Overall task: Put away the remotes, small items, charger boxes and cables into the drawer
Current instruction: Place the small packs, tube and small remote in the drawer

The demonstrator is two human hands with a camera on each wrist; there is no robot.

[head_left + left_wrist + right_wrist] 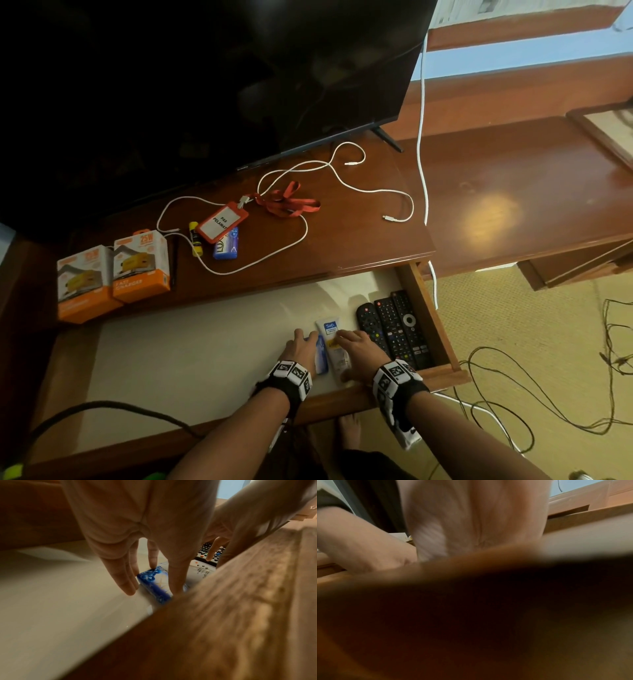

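Observation:
The drawer (432, 315) stands pulled out, its pale floor showing. Three black remotes (394, 329) lie side by side at its right end. Beside them lies a white tube (331, 330), and left of that a blue packet (321, 359). My left hand (305, 337) holds the blue packet (149, 577) between fingers and thumb on the drawer floor. My right hand (352, 341) rests flat on the tube with straight fingers. On the tabletop are two orange charger boxes (85, 284) (142, 265), a white cable (284, 171), a red card holder (219, 219), a yellow stick (195, 238) and a second blue packet (226, 243).
A dark TV (205, 85) stands at the back of the tabletop. A thick white cord (423, 137) hangs down past the drawer's right side. Black cables (513, 394) trail over the carpet at the right. The right wrist view is blurred by the drawer front (471, 601).

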